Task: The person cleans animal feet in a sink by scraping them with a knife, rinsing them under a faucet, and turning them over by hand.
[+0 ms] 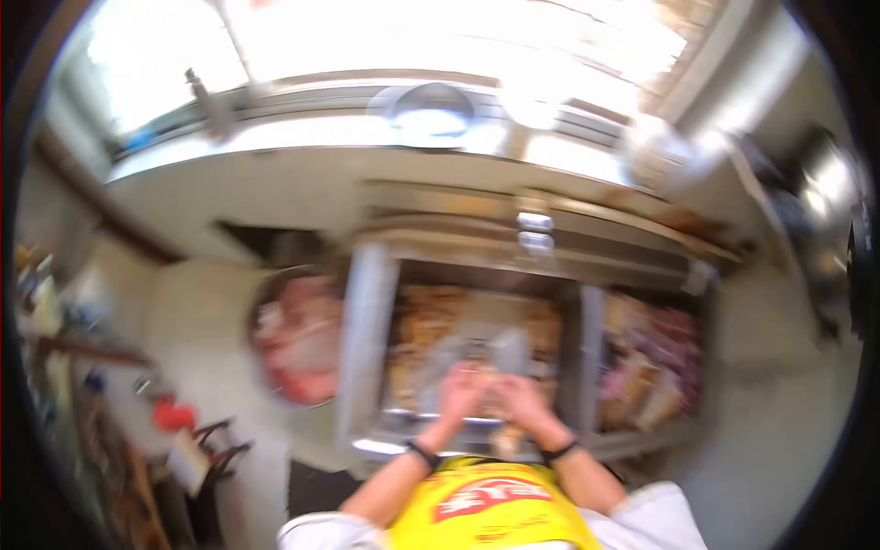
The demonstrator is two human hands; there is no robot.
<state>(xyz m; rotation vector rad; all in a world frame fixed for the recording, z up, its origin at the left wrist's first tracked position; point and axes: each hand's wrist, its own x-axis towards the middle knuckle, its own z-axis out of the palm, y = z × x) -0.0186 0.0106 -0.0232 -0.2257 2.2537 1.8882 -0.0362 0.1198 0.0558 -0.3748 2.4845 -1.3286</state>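
Observation:
My left hand [463, 394] and my right hand [521, 401] are close together over the left basin [573, 357] of a metal sink. The fingers of both curl inward and look closed around something small and pale between them, too blurred to name. Below and around them, tan-brown pieces [423, 321] lie in the basin, with a greyish, shiny patch in the middle. A small tan piece [505, 440] shows at the basin's front edge, just below my right hand.
A round bowl of pink, meat-like pieces [307, 335] stands left of the sink. The right basin holds purple and tan pieces [646, 362]. A faucet [535, 229] rises behind the sink. A round basin [433, 115] sits on the windowsill. Shiny metal pans [825, 188] are at right.

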